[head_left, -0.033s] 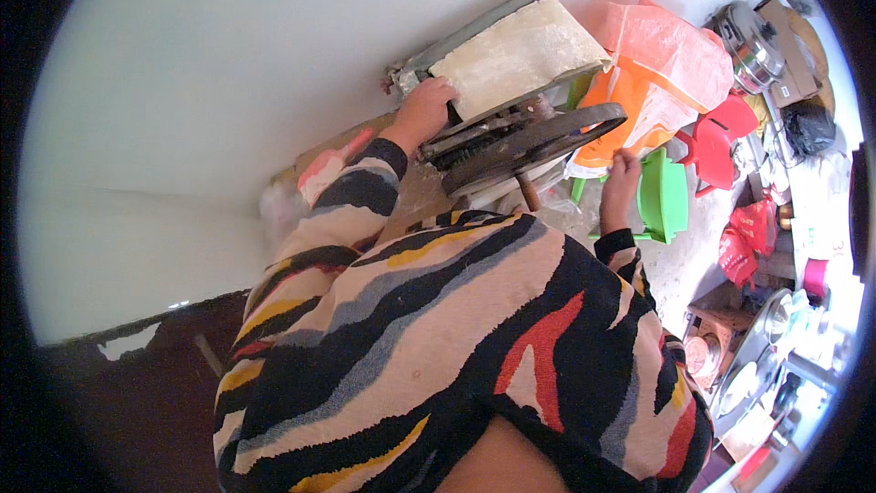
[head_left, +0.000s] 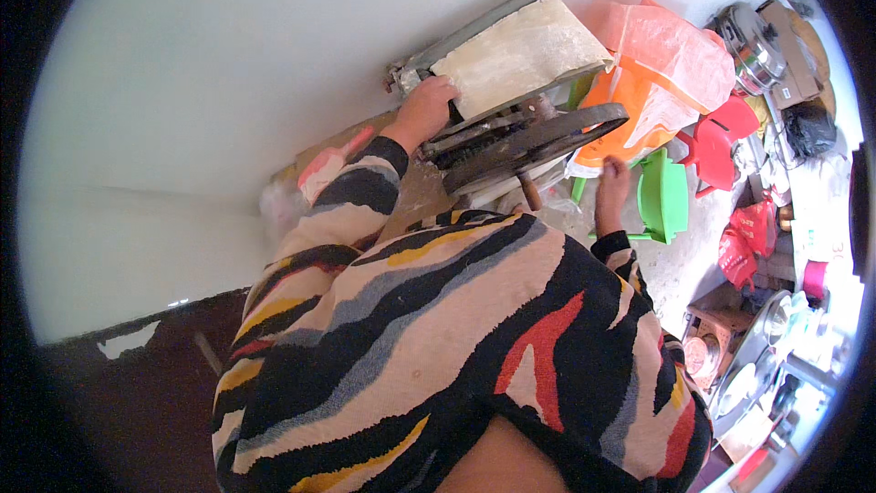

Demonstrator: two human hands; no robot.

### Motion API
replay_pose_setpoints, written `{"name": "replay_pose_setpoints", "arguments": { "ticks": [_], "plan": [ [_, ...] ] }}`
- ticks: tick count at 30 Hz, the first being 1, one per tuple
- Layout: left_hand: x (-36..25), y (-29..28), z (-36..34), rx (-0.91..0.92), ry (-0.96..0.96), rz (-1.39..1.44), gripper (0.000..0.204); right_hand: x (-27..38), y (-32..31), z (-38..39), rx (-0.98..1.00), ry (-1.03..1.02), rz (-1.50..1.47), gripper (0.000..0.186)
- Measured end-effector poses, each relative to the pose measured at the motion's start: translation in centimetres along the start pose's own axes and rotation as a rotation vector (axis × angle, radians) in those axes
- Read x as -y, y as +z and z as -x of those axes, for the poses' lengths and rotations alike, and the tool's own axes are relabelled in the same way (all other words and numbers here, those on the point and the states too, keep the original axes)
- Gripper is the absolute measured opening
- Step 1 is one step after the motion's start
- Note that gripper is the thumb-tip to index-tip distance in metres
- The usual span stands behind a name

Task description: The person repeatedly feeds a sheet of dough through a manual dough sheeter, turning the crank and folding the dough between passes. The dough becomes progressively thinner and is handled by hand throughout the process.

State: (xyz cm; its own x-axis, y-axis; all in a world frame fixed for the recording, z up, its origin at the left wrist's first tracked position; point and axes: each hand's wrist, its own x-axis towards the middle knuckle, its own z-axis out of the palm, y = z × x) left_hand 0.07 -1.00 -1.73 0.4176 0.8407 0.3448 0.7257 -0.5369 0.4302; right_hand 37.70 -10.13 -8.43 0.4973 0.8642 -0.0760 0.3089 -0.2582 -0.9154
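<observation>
An old, dark metal hand-cranked machine [head_left: 493,36] stands against the wall, with a slanted cream-coloured board [head_left: 520,50] on it. Its large wheel [head_left: 538,141] is on the side nearest me, and a wooden handle [head_left: 529,193] sticks out from it. My left hand [head_left: 425,113] is closed over the left end of the machine, at the board's lower corner; some fingers are hidden. To the right of the wheel, my right hand [head_left: 613,194] is low beside an orange and white sack [head_left: 630,114]. Its fingers are mostly hidden, and whether it touches the sack is unclear.
A green plastic chair [head_left: 663,196] is just right of my right hand, with a red chair [head_left: 721,141] beyond. Farther right are a metal pot [head_left: 753,50], red bags [head_left: 750,239] and a black bag [head_left: 809,131]. A white wall [head_left: 210,82] borders the left.
My right hand has shifted slightly left and toward me. My left hand stays on the machine, and the wheel shows hardly any movement.
</observation>
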Motion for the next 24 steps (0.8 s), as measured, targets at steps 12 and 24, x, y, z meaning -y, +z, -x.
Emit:
{"name": "replay_pose_setpoints", "arguments": {
  "ticks": [12, 24],
  "plan": [
    [0.1, 0.0, -0.2, 0.014, 0.077, -0.083, 0.022, -11.3, 10.4, 4.7, 0.798, -0.160, 0.426, 0.057],
    [0.3, -0.1, -0.1, 0.092, 0.073, -0.163, 0.016, -1.0, 13.9, 11.5, 1.329, 0.200, 0.279, 0.048]
  ]
}}
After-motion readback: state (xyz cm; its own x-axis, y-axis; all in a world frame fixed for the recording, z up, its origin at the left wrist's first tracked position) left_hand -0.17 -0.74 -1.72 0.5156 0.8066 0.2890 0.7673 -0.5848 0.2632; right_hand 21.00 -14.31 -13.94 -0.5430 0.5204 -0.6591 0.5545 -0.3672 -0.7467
